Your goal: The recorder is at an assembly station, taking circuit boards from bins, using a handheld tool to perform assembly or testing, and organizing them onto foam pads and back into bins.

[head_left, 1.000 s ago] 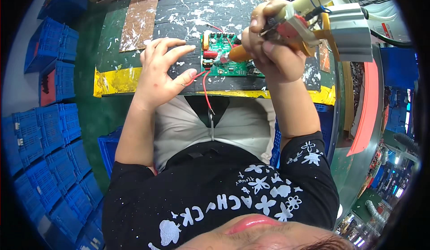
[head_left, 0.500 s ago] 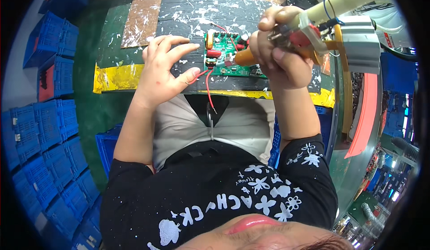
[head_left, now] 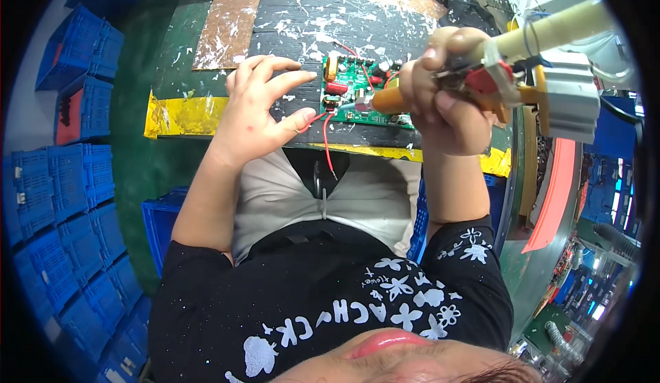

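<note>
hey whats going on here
A person's right hand grips an orange-barrelled tool with a finned grey metal block, its tip pointed at the left end of a green circuit board on a worn black mat. The left hand is open beside the board, its thumb by a thin red wire. Whether the tip touches is unclear.
</note>
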A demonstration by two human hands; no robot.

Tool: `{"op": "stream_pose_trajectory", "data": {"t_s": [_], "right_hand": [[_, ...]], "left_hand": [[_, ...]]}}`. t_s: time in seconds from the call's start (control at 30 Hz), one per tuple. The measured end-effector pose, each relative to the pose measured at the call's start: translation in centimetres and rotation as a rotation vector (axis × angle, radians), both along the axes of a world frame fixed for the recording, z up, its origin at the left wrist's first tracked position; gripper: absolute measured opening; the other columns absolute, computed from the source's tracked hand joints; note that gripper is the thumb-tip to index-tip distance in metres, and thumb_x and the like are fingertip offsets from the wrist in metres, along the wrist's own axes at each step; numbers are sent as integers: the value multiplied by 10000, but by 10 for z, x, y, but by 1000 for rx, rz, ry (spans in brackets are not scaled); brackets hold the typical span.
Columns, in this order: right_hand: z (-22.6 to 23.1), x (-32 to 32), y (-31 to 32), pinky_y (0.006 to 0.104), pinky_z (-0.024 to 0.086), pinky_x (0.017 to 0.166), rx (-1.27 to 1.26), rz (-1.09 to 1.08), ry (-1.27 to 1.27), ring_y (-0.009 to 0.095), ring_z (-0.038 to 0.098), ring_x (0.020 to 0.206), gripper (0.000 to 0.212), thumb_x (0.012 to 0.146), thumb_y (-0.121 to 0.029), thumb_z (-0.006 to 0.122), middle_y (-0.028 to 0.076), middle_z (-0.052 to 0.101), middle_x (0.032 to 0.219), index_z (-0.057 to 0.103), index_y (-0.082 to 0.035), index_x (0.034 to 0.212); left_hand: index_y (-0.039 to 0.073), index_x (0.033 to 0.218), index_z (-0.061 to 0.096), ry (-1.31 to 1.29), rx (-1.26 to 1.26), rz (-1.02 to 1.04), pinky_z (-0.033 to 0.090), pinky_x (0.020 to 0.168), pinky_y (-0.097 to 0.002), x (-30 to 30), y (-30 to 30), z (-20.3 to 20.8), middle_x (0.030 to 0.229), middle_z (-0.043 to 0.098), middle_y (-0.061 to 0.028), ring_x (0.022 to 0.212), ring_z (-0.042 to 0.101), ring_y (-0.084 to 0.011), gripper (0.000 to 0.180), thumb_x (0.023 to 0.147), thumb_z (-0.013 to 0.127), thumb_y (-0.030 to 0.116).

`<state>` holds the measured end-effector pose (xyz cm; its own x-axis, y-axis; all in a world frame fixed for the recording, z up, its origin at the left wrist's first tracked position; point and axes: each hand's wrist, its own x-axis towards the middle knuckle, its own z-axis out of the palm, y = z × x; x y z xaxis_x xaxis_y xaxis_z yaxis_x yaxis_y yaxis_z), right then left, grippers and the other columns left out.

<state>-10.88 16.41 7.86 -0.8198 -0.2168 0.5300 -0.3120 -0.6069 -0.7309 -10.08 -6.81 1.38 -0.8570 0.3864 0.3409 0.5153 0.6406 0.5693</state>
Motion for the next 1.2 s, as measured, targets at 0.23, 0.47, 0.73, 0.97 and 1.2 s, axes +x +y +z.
{"op": "stream_pose_trajectory", "data": {"t_s": [0.23,0.47,0.73,0.97,1.2], "right_hand": [[9,-5,-15,269,368,497,227,-166,-47,98,401,465,480,708,9,500,156,509,1031,426,-1,1183],[7,-15,-22,225,447,507,193,-65,-37,107,519,616,422,687,126,463,110,534,900,463,3,1091],[13,-15,-27,236,474,514,200,-44,-62,107,523,618,409,699,131,459,123,537,904,455,20,1092],[20,-15,-29,237,472,506,411,-200,25,104,518,581,398,709,145,439,139,550,944,464,34,1090],[34,2,-38,262,345,456,371,-288,21,83,405,445,535,687,14,531,191,455,1183,404,38,1206]], "left_hand": [[152,1095,656,-1,21,-22,286,1003,-429,-1,1,3,1147,565,-59,1154,430,-288,442,711,700,367],[156,1097,652,-15,-2,-6,285,1002,-436,-1,2,3,1149,563,-63,1155,434,-286,426,723,687,358],[216,1140,635,43,-80,-48,273,1012,-444,1,3,-1,1193,542,-56,1186,405,-306,389,764,656,310],[290,1206,597,87,-166,-88,286,1009,-442,3,8,-3,1221,532,-50,1189,413,-314,432,781,622,220],[253,1183,625,36,-147,-86,290,1013,-439,3,7,0,1213,536,-31,1194,409,-305,454,744,656,140]]}}
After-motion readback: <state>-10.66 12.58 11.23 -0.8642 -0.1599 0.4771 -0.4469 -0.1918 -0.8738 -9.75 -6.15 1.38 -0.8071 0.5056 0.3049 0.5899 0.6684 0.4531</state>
